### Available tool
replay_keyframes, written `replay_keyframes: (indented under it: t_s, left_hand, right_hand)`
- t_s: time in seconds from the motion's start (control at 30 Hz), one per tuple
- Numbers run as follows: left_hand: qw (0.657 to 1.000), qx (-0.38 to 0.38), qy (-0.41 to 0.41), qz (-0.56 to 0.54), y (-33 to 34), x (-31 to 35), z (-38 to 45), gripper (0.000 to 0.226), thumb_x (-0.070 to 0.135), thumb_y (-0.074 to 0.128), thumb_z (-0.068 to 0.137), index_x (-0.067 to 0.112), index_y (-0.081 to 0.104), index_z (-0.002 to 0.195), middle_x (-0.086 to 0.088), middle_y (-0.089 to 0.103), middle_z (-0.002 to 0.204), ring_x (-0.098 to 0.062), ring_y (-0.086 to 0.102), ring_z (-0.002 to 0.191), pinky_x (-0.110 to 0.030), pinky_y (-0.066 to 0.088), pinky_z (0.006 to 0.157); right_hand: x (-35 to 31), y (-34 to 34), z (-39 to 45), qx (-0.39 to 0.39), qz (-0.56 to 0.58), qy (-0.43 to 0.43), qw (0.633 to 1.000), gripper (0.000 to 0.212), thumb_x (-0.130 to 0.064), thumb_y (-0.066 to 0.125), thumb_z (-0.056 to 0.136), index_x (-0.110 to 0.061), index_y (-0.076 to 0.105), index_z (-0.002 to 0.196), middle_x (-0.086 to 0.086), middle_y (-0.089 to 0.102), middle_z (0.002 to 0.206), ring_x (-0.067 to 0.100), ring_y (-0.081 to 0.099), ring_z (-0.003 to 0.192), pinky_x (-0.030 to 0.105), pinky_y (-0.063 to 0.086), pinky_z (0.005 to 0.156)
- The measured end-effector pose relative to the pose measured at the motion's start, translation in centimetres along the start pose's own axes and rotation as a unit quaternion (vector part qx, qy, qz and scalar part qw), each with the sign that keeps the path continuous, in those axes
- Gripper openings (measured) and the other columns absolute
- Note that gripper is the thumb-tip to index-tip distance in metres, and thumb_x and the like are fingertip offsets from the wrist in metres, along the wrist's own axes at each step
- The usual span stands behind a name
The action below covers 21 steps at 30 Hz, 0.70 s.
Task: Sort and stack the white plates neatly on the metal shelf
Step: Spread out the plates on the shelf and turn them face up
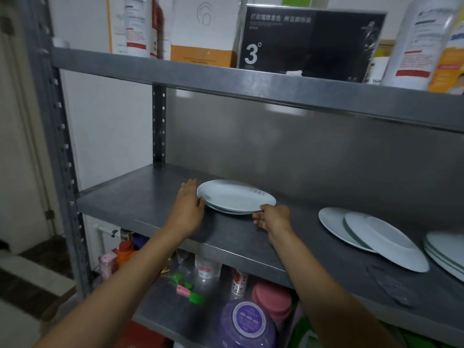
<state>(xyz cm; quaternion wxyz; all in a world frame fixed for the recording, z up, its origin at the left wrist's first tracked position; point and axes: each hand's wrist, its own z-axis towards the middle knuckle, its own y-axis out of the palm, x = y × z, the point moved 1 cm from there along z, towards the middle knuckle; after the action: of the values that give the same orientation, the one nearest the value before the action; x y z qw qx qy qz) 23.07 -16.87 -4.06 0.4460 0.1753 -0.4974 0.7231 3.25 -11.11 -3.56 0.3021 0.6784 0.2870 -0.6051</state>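
On shelf (140, 197) — both hands grip plate stack (236, 197) rims.

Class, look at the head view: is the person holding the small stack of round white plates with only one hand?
No: the left hand and right hand both grip opposite rims of the small stack of round white plates.

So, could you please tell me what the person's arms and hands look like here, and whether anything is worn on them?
Both forearms are bare up to the bottom edge of the picture: no sleeves show. The left hand and right hand wear no gloves, and no rings, watch or bracelets can be seen. No markings show on either arm.
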Motion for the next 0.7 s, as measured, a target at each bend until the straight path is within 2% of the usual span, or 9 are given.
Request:
replay_keyframes:
  t_s: [0.17, 0.33, 0.47, 0.57, 0.63, 0.7]
  left_hand:
    - [1.0, -0.006, 0.018, 0.008, -0.1, -0.3, -0.1, 0.055, 0.009, 0.045, 0.097, 0.006, 0.023, 0.148, -0.012, 0.019, 0.157, -0.025, 0.01, 0.146, -0.032, 0.01, 0.117]
    - [0.995, 0.002, 0.082, 0.058, -0.1, -0.2, -0.1, 0.051, 0.009, 0.043, 0.097, 0.005, 0.029, 0.146, -0.014, 0.022, 0.156, -0.028, 0.01, 0.146, -0.036, 0.013, 0.117]
    - [0.987, 0.01, 0.139, 0.084, 0.7, 1.1, -0.6, 0.049, 0.012, 0.041, 0.098, 0.008, 0.03, 0.145, -0.012, 0.025, 0.155, -0.027, 0.01, 0.146, -0.045, 0.02, 0.118]
    - [0.978, 0.013, 0.191, 0.084, 2.0, 2.8, -0.9, 0.047, 0.011, 0.042, 0.098, 0.007, 0.032, 0.144, -0.012, 0.028, 0.154, -0.028, 0.013, 0.146, -0.044, 0.02, 0.117]
    - [0.973, 0.008, 0.216, 0.078, 3.1, 3.9, -0.9, 0.046, 0.01, 0.042, 0.097, 0.006, 0.034, 0.143, -0.012, 0.03, 0.153, -0.029, 0.013, 0.146, -0.041, 0.019, 0.117]
    - [0.971, -0.004, 0.231, 0.064, 4.7, 5.2, -0.9, 0.046, 0.009, 0.042, 0.097, 0.005, 0.035, 0.143, -0.013, 0.031, 0.152, -0.029, 0.014, 0.145, -0.043, 0.019, 0.117]
  right_hand:
    - [0.7, 0.6, 0.2, -0.006, -0.025, -0.012, 1.0, 0.019, 0.003, 0.044, 0.091, -0.003, 0.05, 0.074, 0.014, 0.057, 0.054, 0.02, 0.05, 0.04, 0.025, 0.044, 0.038]
    - [1.1, 0.5, 0.2, -0.029, -0.051, -0.022, 0.998, 0.013, -0.003, 0.046, 0.092, 0.004, 0.057, 0.089, 0.016, 0.061, 0.058, 0.021, 0.051, 0.039, 0.023, 0.045, 0.035]
    - [0.9, -0.2, 0.0, -0.047, -0.077, -0.028, 0.995, 0.035, -0.021, 0.047, 0.098, 0.001, 0.054, 0.071, 0.018, 0.062, 0.06, 0.026, 0.051, 0.041, 0.026, 0.046, 0.037]
    - [0.8, -1.4, 0.1, -0.032, -0.111, -0.054, 0.992, 0.042, -0.025, 0.047, 0.098, 0.001, 0.052, 0.065, 0.02, 0.061, 0.059, 0.026, 0.05, 0.037, 0.028, 0.045, 0.039]
    - [0.6, -2.7, 0.0, -0.008, -0.126, -0.078, 0.989, 0.034, -0.024, 0.048, 0.097, 0.001, 0.051, 0.074, 0.018, 0.061, 0.059, 0.023, 0.05, 0.035, 0.027, 0.044, 0.038]
    - [0.0, -4.6, -0.3, 0.019, -0.123, -0.104, 0.987, 0.013, -0.021, 0.05, 0.096, -0.01, 0.043, 0.094, 0.016, 0.061, 0.063, 0.02, 0.049, 0.039, 0.026, 0.041, 0.038]
